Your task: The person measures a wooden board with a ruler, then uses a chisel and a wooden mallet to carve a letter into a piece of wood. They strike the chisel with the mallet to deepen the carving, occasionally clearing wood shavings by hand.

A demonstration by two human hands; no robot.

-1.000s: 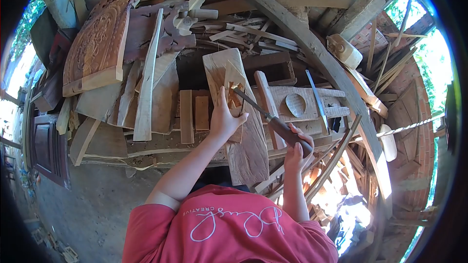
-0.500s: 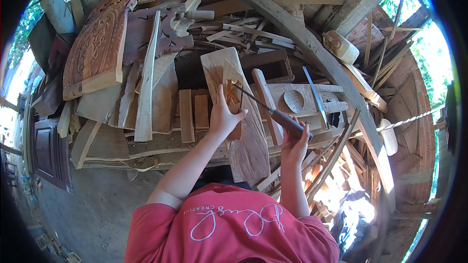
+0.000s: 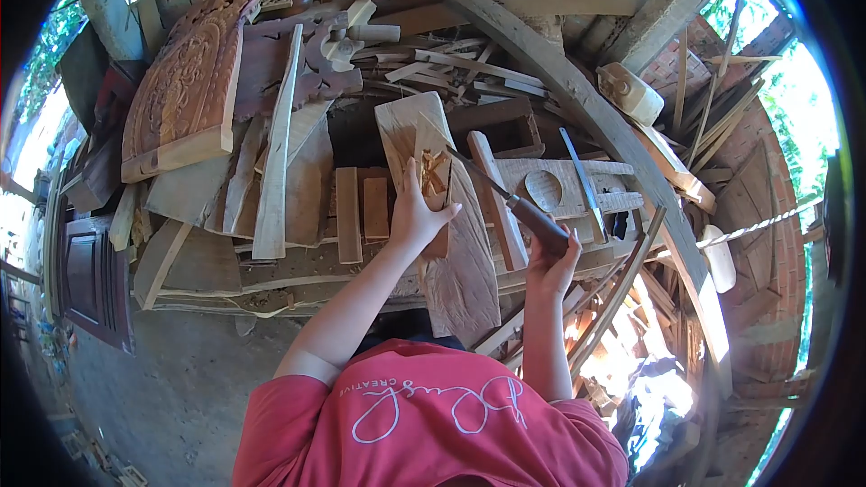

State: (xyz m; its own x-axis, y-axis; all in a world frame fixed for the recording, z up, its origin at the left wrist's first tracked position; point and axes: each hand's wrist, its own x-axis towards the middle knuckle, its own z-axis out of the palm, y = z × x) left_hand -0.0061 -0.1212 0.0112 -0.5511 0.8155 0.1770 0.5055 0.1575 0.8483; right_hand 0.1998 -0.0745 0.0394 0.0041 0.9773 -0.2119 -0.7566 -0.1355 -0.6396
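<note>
My left hand (image 3: 415, 216) grips a small pale wood piece (image 3: 435, 171) with fresh carved cuts and steadies it upright on a long plank (image 3: 462, 284). My right hand (image 3: 550, 261) is closed around the dark handle of a chisel (image 3: 510, 201). The blade runs up and to the left, and its tip meets the upper right edge of the wood piece. Both arms reach forward over a red shirt at the bottom of the view.
A workbench is heaped with boards and offcuts. A large carved panel (image 3: 185, 81) leans at the left. A second chisel (image 3: 585, 185) lies on a board with an oval hollow (image 3: 544, 189). A curved beam (image 3: 586, 99) and a white jug (image 3: 631, 90) are at the right.
The chisel tip has shifted a little up and to the right along the wood piece. My right hand has drawn slightly closer to the plank. My left hand keeps its hold.
</note>
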